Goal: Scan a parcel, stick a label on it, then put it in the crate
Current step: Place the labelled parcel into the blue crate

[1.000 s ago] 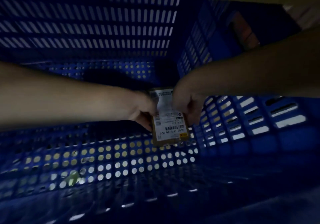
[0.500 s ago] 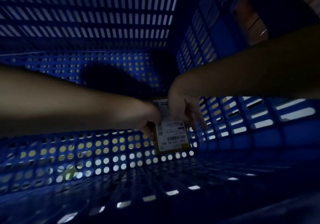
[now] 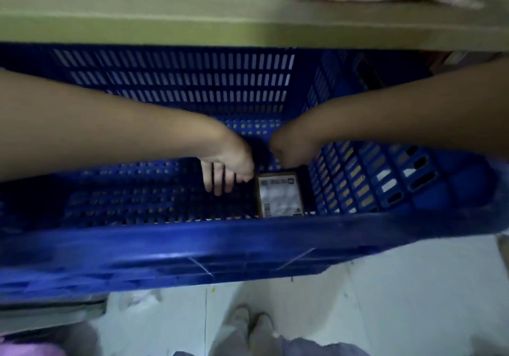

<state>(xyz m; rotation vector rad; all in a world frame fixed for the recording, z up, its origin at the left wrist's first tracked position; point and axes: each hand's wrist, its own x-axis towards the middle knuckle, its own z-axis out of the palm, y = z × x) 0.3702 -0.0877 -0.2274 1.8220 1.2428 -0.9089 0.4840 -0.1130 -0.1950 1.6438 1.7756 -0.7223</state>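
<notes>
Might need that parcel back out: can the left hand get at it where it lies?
Probably yes. The left hand hangs open just beside the parcel on the crate floor, label up, nothing covering it.

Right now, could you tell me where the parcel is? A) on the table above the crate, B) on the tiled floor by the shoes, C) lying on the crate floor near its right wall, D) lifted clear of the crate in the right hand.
C: the parcel lies label up on the floor of the crate, close to the right wall, with both hands just above it.
</notes>
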